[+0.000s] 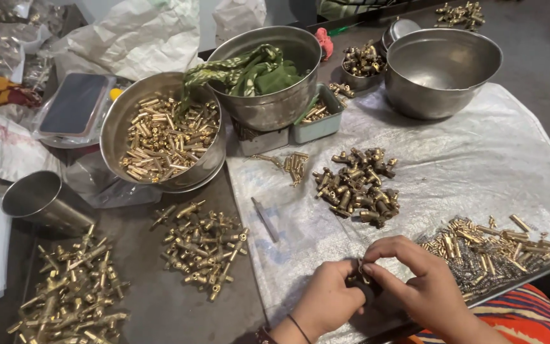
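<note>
Two hands meet over a small brass fitting [360, 272] at the lower centre of the frame.

The left hand [328, 302] and right hand [419, 280] both pinch it with fingers pressed together (its shape is mostly hidden), above the plastic-covered table [479, 165]; a pile of brass fittings [356, 186] lies just beyond, small brass pins [488, 245] at right.

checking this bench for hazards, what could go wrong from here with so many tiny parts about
The small brass fitting pinched between left hand and right hand could slip and fall off the near table edge. The heap of short brass pins and grey springs lies at that edge and may spill. The tilted steel bowl of brass pieces might slide.
</note>
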